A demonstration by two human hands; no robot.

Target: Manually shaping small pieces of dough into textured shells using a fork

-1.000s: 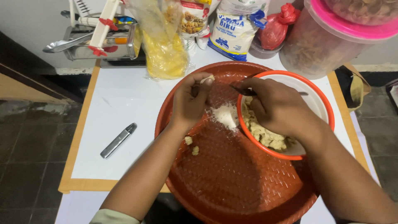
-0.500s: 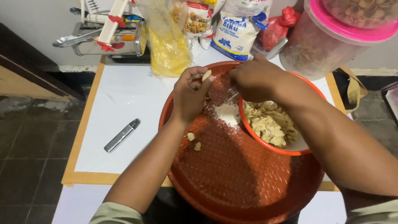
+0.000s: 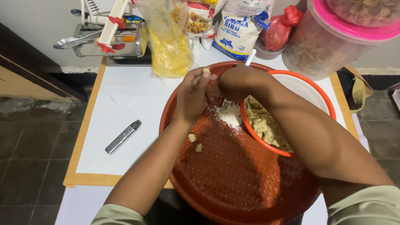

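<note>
The left hand [image 3: 192, 96] is over the far side of the big red tray [image 3: 233, 179]. Its fingers are closed on a small bit of dough [image 3: 206, 70], held up at the fingertips. The right hand [image 3: 241, 83] is closed around a fork [image 3: 227, 107] with a white handle. The prongs point down, right by a little heap of flour [image 3: 231, 118] on the tray. I think the prongs touch the flour, but the hand hides part of them.

Two small dough balls [image 3: 195, 142] lie on the tray below the left wrist. An orange bowl [image 3: 316, 89] sits in the tray on the right side, and it holds more dough pieces.

What could go wrong? The dough bit is tiny and held only by the tips, so it could slip and drop off the tray. The fork is close to the fingers, so a quick poke could prick them. The right arm lies across the bowl's rim. A push there could tip the bowl and spill the pieces. The yellow bag [image 3: 168, 46] leans just behind the hands, and a bump might knock it into the tray. The grey pen-shaped thing [image 3: 123, 136] on the table is well apart.
</note>
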